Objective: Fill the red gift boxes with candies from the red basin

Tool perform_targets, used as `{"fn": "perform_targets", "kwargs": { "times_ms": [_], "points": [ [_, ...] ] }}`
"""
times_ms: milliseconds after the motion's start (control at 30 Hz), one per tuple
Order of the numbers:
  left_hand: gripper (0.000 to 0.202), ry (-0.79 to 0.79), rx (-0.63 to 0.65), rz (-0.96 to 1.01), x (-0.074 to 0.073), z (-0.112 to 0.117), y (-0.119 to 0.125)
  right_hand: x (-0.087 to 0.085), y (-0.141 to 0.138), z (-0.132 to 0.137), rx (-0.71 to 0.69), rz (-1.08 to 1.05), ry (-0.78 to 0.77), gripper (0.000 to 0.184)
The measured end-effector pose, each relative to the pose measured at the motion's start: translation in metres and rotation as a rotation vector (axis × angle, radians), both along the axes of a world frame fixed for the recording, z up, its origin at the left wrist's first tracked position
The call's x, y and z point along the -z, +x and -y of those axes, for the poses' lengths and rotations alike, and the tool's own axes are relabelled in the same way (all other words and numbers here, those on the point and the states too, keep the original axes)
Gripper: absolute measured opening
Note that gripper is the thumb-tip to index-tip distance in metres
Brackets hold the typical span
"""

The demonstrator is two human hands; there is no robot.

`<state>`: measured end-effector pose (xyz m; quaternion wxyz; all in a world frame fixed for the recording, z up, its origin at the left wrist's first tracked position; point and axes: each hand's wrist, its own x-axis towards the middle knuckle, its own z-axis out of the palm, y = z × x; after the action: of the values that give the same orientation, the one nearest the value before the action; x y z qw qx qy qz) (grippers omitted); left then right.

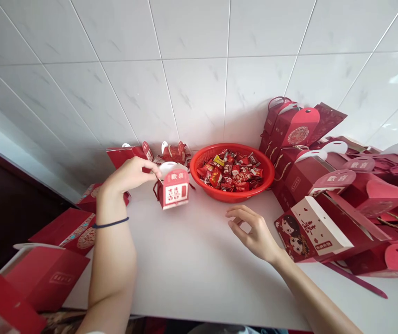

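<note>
A small red candy box (pixel 174 193) with a rounded top flap and a white panel of red characters is tilted slightly over the table. My left hand (pixel 134 172) pinches it at its upper left side, thumb and fingers closed there. A dark ribbon loop hangs at that side of the box. Whether the base touches the table I cannot tell. Over the table to the right, my right hand (pixel 252 229) has loosely curved fingers apart from the thumb, with nothing visible in it. It is nearest to a red plastic basket (pixel 199 178) of wrapped candies (pixel 231 171).
Red gift boxes (pixel 298 130) are stacked at the right, by a box with cartoon figures (pixel 296 236). More red boxes (pixel 60 225) line the left, with small ones (pixel 174 153) along the tiled wall (pixel 199 93). A dark red strip (pixel 356 279) lies on the white table (pixel 185 278).
</note>
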<state>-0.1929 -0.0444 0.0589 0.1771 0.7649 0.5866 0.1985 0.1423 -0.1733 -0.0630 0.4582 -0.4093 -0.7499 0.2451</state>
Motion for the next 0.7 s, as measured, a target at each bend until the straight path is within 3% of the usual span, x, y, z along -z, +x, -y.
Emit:
{"fn": "perform_targets", "kwargs": {
  "times_ms": [167, 267, 333, 467, 567, 700],
  "points": [
    [0.02, -0.093, 0.662, 0.125, -0.02, 0.039, 0.036, -0.002, 0.0, -0.002, 0.014, -0.082, -0.126, 0.021],
    [0.019, -0.09, 0.887, 0.164, -0.016, 0.054, 0.068, -0.007, 0.003, -0.002, 0.007, -0.199, -0.131, 0.037],
    [0.022, -0.021, 0.922, 0.158, -0.011, 0.06, 0.085, -0.011, 0.007, -0.002, -0.004, -0.228, -0.086, 0.037],
    [0.032, 0.047, 0.875, 0.077, -0.001, 0.067, 0.102, -0.017, 0.02, -0.001, -0.005, -0.15, -0.072, 0.026],
    [0.033, -0.046, 0.879, -0.019, 0.001, 0.068, 0.101, -0.017, 0.03, -0.001, -0.046, -0.07, -0.189, 0.03],
    [0.033, -0.212, 0.815, -0.049, -0.008, 0.073, 0.098, -0.015, 0.035, 0.0, -0.183, 0.033, -0.37, 0.052]
  ]
}}
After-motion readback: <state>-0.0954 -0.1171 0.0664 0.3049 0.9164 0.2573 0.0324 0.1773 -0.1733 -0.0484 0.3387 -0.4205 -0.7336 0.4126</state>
